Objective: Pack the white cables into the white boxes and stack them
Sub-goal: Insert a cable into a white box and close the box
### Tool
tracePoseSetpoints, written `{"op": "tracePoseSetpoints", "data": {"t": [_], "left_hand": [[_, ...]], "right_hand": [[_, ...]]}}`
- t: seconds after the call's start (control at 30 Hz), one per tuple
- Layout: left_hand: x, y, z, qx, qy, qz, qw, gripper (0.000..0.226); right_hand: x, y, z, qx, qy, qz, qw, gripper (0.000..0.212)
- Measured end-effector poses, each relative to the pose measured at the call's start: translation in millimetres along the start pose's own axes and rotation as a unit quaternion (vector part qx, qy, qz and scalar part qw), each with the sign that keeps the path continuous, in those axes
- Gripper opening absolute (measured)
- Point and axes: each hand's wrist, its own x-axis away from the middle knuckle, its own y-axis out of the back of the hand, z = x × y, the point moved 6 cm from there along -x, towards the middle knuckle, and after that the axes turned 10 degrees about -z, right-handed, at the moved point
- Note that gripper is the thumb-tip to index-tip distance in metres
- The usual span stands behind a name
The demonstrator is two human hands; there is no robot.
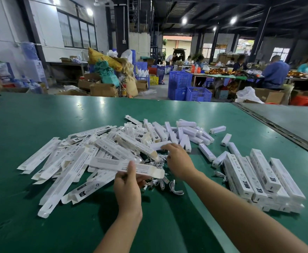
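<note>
Of the person only two bare forearms (pixel 240 216) and two bare hands are in view, the left hand (pixel 127 185) and the right hand (pixel 178 161), both with slim fingers and smooth wrists, the arms uncovered all the way down to the picture's bottom edge.

Bright here, I see ceiling lamps (pixel 184 20) flaring, glare spots on green worktop (pixel 31 125), soft shadows near me. Edges bend, wide lens; far background soft.
</note>
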Motion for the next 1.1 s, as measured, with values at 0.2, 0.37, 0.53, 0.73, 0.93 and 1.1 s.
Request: {"op": "tracePoseSetpoints", "data": {"t": [0.2,0.37,0.53,0.73,0.93,1.1], "left_hand": [[-4,-1,4,-0.007,0.023,-0.009,1.0,0.038],[-4,-1,2,0.042,0.068,-0.008,0.997,0.044],[-1,-4,-2,0.158,0.156,0.055,0.973,0.034],[8,-16,-5,0.214,0.185,0.114,0.952,0.031],[7,-12,-3,0.199,0.195,0.093,0.956,0.042],[7,-8,-10,0.089,0.093,0.078,0.989,0.039]], "right_hand": [[-35,-29,-3,0.14,0.124,0.147,0.971,0.078],[-46,-32,-2,0.224,0.132,0.091,0.961,0.041],[-30,-10,14,0.188,0.115,-0.015,0.975,0.037],[31,32,36,-0.086,0.043,-0.11,0.989,0.05],[89,56,34,-0.169,0.042,-0.12,0.977,0.051],[116,67,24,-0.191,0.047,-0.164,0.967,0.042]]}}
